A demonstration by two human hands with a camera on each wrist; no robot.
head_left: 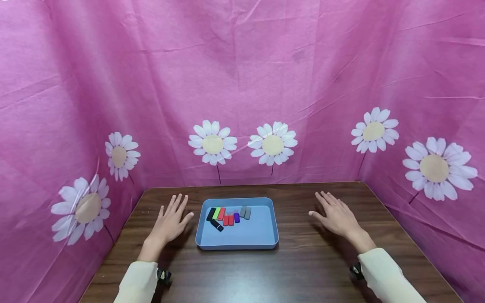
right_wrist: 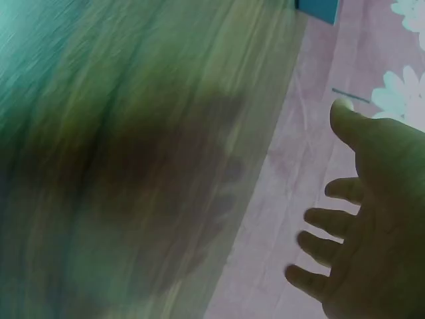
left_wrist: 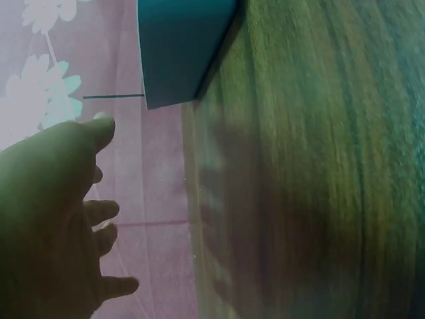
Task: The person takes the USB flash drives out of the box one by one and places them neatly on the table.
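Left of the blue tray (head_left: 238, 244), my left hand (head_left: 169, 223) is held palm down over the table with fingers straight and spread. My right hand (head_left: 337, 216) is farther off, on the tray's right side, its fingers also extended. Both hold nothing, and their shadows fall on the wood in the wrist views. Inside the tray lie several small flat sticks resembling USB drives: a black one (head_left: 211, 214), a green one (head_left: 216, 213), red ones (head_left: 221, 213), a purple one (head_left: 236, 217) and grey ones (head_left: 247, 213). Another black stick (head_left: 217, 225) lies slanted in front.
The brown wooden table (head_left: 242, 273) ends at the back against a pink curtain (head_left: 242, 84) printed with white daisies. The curtain also hangs along both sides. Bands with small dark devices (head_left: 164, 276) are worn at the wrists.
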